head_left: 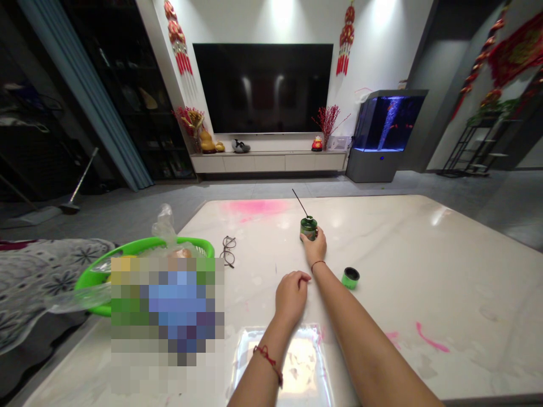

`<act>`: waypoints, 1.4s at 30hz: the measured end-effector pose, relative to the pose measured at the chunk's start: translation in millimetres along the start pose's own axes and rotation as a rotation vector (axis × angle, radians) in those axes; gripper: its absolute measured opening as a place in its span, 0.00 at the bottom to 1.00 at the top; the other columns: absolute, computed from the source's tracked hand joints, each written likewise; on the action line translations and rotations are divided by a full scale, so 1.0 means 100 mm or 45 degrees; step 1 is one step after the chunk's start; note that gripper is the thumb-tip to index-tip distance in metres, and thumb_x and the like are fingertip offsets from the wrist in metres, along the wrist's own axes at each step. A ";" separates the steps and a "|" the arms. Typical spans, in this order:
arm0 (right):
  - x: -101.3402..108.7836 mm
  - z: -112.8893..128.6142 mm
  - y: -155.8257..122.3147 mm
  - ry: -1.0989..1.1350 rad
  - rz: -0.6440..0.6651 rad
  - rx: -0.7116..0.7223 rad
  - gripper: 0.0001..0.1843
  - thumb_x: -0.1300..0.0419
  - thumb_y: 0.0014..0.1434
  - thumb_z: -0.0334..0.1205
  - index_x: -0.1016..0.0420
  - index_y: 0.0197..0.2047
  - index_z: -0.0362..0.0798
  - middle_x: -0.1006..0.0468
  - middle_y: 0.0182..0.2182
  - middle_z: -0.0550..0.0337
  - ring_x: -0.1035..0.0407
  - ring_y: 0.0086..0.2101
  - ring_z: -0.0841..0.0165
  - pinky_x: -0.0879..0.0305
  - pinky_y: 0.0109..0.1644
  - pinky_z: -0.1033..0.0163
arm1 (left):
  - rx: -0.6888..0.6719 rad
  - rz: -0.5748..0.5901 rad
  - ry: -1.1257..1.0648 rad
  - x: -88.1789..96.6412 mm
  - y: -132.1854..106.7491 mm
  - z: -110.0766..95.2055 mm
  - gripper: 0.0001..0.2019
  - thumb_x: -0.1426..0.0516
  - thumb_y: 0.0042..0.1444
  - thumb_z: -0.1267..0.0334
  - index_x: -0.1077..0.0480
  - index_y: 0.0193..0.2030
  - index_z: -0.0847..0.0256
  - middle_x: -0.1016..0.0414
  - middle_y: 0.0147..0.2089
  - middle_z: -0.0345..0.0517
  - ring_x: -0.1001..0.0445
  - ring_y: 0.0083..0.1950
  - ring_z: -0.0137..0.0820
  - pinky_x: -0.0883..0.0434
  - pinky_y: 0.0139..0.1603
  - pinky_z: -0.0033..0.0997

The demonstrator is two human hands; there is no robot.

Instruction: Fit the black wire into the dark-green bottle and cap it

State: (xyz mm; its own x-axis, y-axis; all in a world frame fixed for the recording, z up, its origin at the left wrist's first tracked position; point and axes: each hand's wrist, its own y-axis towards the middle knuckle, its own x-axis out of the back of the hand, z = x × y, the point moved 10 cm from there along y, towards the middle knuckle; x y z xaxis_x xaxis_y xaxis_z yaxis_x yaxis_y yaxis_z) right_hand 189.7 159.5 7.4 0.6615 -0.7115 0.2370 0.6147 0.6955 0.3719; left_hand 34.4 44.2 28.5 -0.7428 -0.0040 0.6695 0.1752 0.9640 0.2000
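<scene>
Steadying the green jar point(308, 228) with our right hand point(314, 247), lid point(350, 277) lying near; our left hand point(292, 297) rests apart.

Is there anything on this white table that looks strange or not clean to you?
Yes. The white table top has pink marks: a wide pink smear near its far edge and a thin pink streak at the right. They look odd because they resemble spilled paint or dye on the pale surface.
</scene>
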 end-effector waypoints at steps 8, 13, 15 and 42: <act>0.04 -0.02 -0.02 -0.074 -0.060 -0.081 0.36 0.36 0.41 0.40 0.41 0.53 0.42 0.31 0.48 0.43 0.34 0.45 0.59 0.39 0.49 0.58 | 0.004 0.009 0.002 0.00 0.00 -0.01 0.13 0.53 0.54 0.70 0.27 0.35 0.58 0.24 0.37 0.41 0.30 0.42 0.31 0.36 0.45 0.30; 0.04 -0.02 -0.03 -0.106 -0.058 -0.074 0.29 0.38 0.41 0.36 0.38 0.48 0.42 0.32 0.45 0.44 0.34 0.44 0.58 0.39 0.49 0.57 | 0.005 0.012 0.003 0.00 0.00 -0.01 0.13 0.53 0.54 0.71 0.27 0.35 0.58 0.24 0.37 0.41 0.30 0.42 0.31 0.36 0.45 0.30; 0.04 -0.01 -0.03 -0.103 -0.047 -0.057 0.26 0.39 0.42 0.35 0.37 0.46 0.43 0.32 0.44 0.47 0.34 0.44 0.58 0.39 0.49 0.58 | 0.010 0.012 0.004 0.01 0.00 0.00 0.13 0.52 0.54 0.71 0.27 0.35 0.58 0.24 0.37 0.41 0.30 0.42 0.31 0.36 0.45 0.30; -0.07 0.04 -0.05 -0.303 0.144 -0.035 0.44 0.40 0.42 0.33 0.52 0.61 0.29 0.37 0.50 0.32 0.37 0.50 0.49 0.41 0.53 0.52 | 0.042 0.013 -0.007 -0.01 0.02 0.05 0.13 0.53 0.55 0.69 0.29 0.41 0.57 0.24 0.38 0.41 0.29 0.42 0.30 0.36 0.44 0.28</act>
State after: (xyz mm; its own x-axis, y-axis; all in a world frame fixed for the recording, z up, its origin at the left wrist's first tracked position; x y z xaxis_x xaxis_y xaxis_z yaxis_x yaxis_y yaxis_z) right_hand 180.3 160.1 7.6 0.6089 -0.6306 0.4812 0.5563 0.7719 0.3077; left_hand 32.3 47.3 25.0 -0.7446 0.0072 0.6674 0.1611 0.9723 0.1692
